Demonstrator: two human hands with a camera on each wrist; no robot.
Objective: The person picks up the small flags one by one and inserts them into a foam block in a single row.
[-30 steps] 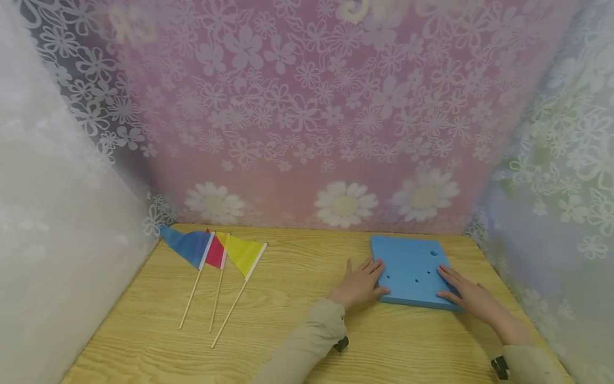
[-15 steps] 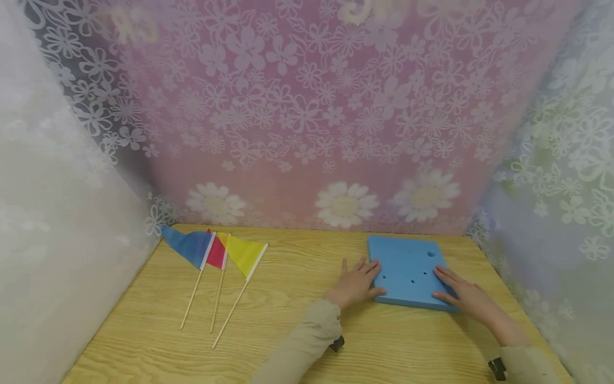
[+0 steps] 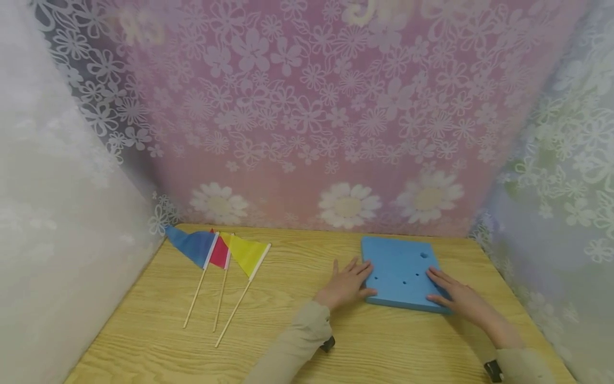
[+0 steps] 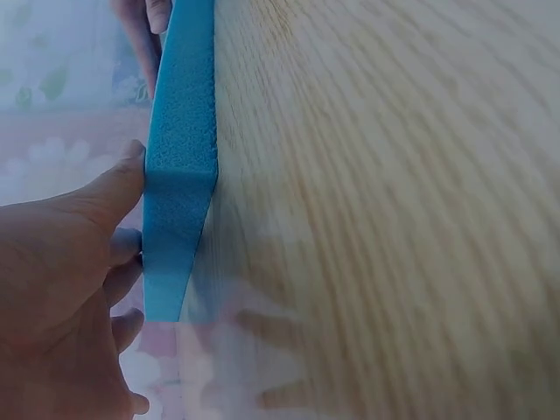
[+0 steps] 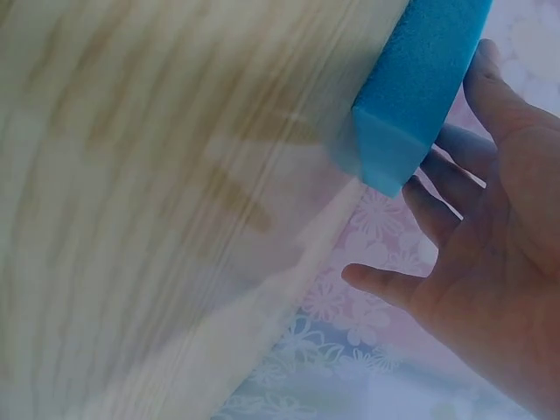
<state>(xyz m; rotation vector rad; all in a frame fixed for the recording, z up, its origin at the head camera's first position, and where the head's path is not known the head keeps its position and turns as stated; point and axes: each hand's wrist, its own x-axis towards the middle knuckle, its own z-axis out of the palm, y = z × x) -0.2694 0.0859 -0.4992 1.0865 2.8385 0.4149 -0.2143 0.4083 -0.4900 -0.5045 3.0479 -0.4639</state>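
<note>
A flat blue foam block (image 3: 398, 272) with several small holes in its top lies on the right part of the wooden table. My left hand (image 3: 342, 285) rests at its left edge, fingertips and thumb on the top face and fingers spread. On the opposite side my right hand (image 3: 467, 301) touches the right edge with extended fingers. In the left wrist view the thumb and fingertips meet the upper face of the foam block (image 4: 179, 131). The right wrist view shows the fingers along the same face near a corner of the foam block (image 5: 402, 131), with the little finger spread out to the side.
Three pennant flags on thin wooden sticks lie at the left of the table (image 3: 288, 330): a blue flag (image 3: 192, 248), a red flag (image 3: 219, 253) and a yellow flag (image 3: 248, 253). Flower-patterned curtains (image 3: 307, 106) rise behind and along both sides.
The foam block has slid a little to the left on the table, with both hands moving along with it. The flags lie as before; the view has shifted slightly.
</note>
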